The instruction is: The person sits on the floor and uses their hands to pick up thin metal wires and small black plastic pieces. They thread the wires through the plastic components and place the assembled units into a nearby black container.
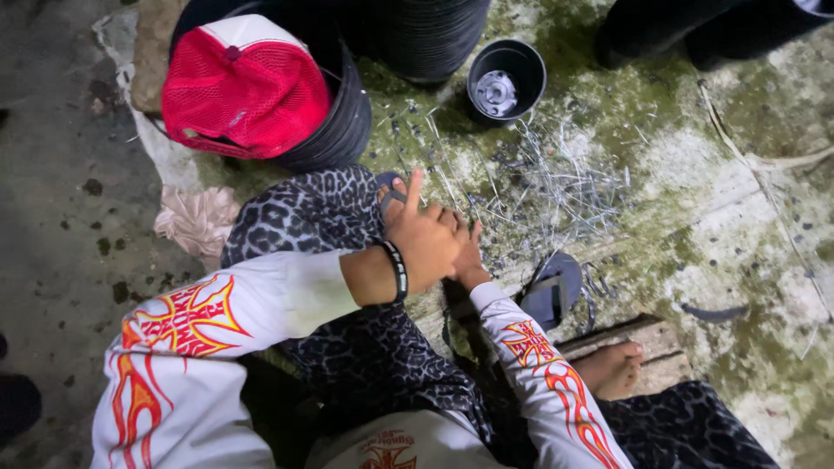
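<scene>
On mossy concrete ground [695, 174] with scattered wire scraps [556, 182], both hands' fingers [415, 187] bunched together, grip unclear.

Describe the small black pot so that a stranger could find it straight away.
Start at the red mesh cap lying on a big black ribbed container at upper left. Look right, past the second large ribbed container, to the small black pot on mossy ground. Alone among them, it is open, with a grey metal disc inside.

You have no packages, signs or screens near the red cap [246, 85], no labels on the black pots around it, only bare mossy ground.
</scene>
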